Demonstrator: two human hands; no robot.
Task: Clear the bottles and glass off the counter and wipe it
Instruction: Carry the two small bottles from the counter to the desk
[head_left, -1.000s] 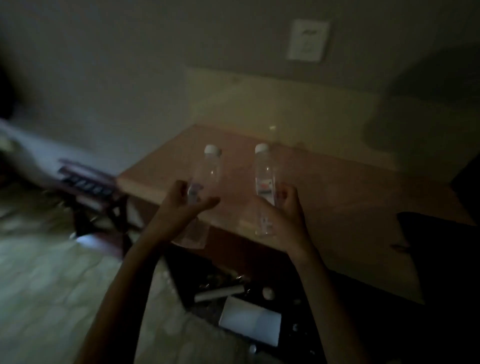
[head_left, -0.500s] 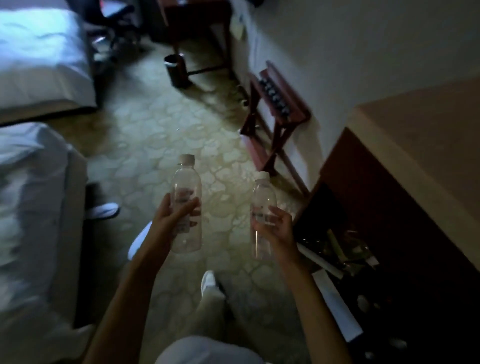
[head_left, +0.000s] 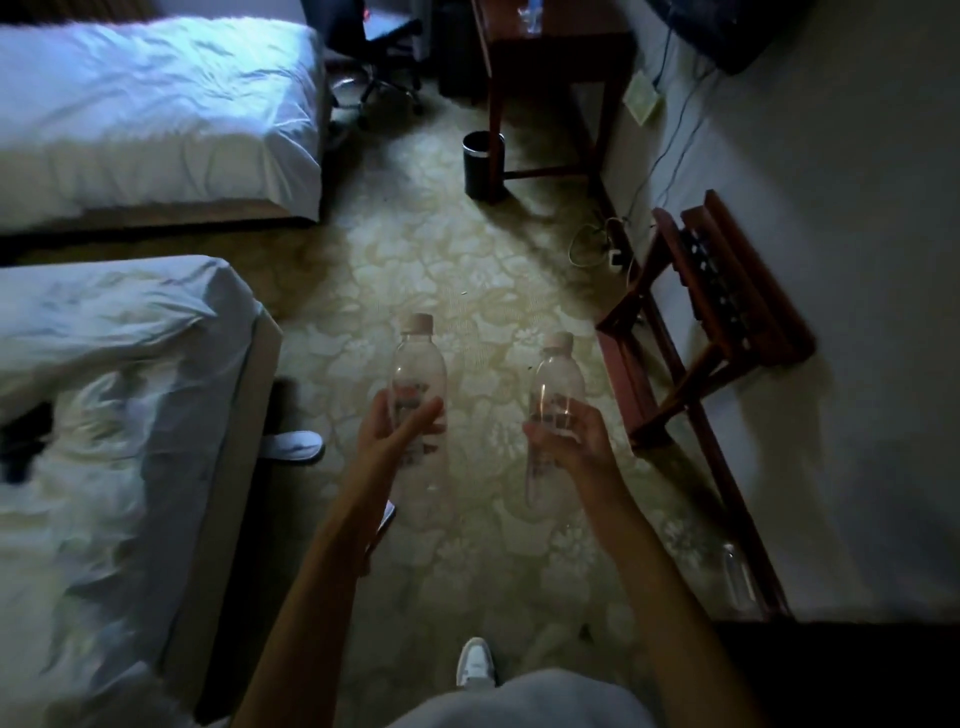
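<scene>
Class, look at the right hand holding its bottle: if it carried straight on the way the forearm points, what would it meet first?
Probably nothing soon: the right hand with its bottle points up the open carpet; the desk lies farthest along, though depth is unclear.

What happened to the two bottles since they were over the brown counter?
The person turned away from the counter, which has left the view, and carried both bottles out over the patterned carpet between the beds and the wall. Unchanged: the left hand grips one clear plastic bottle with a pale cap, the right hand the other, both upright.
</scene>
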